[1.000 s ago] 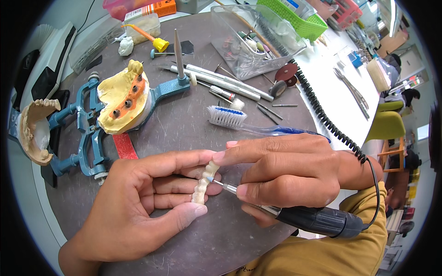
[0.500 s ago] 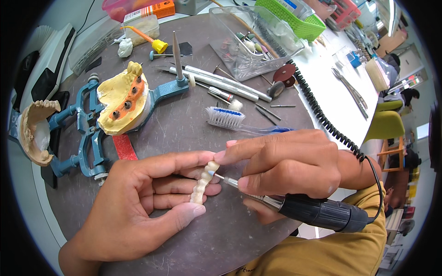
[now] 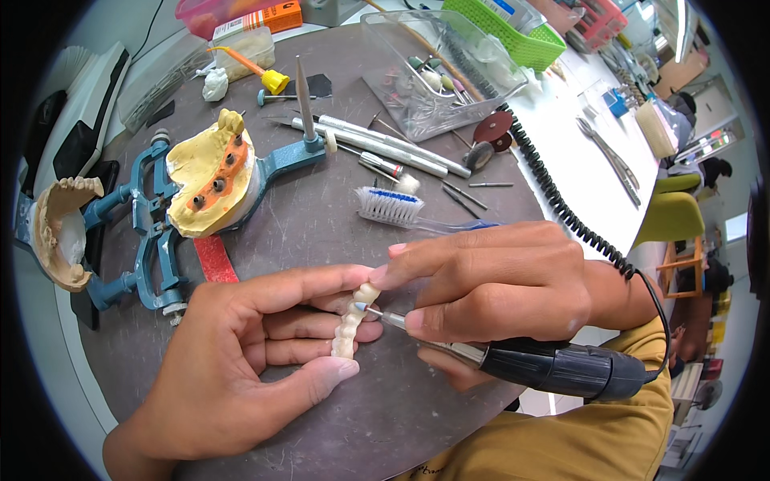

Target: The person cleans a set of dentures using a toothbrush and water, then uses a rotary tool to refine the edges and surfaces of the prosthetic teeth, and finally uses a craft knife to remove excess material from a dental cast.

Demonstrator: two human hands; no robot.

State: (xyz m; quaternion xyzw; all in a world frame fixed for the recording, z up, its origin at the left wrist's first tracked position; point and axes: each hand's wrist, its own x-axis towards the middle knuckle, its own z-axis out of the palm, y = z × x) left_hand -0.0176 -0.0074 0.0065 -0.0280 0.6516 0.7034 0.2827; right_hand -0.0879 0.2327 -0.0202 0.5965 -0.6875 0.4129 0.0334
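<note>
Two hands meet at one small piece in my view: the tooth row (image 3: 346, 333), pale and slim, is clamped end to end in the left hand (image 3: 228, 365), index fingertip at its far end, thumb at its near end. I read that grip as leaving the side towards the bur (image 3: 363, 307) bare, while the other left fingers (image 3: 301, 326) lie curled behind, probably as a backstop. The right hand (image 3: 505, 293) has its fingers closed pen-fashion round the metal nose of the handpiece (image 3: 561, 369), which should suit fine control. Its index fingertip reaches the row's far end, perhaps as a rest; from up here I can't tell whether it presses the row or the left fingertip. The bur's pale blue tip appears to meet the row nearer its far end, above the surface (image 3: 313, 224). I see the cord (image 3: 581, 222) trailing right, out of the fingers' way, and the model (image 3: 188, 188) standing on its blue frame (image 3: 281, 164), well apart from both hands.
</note>
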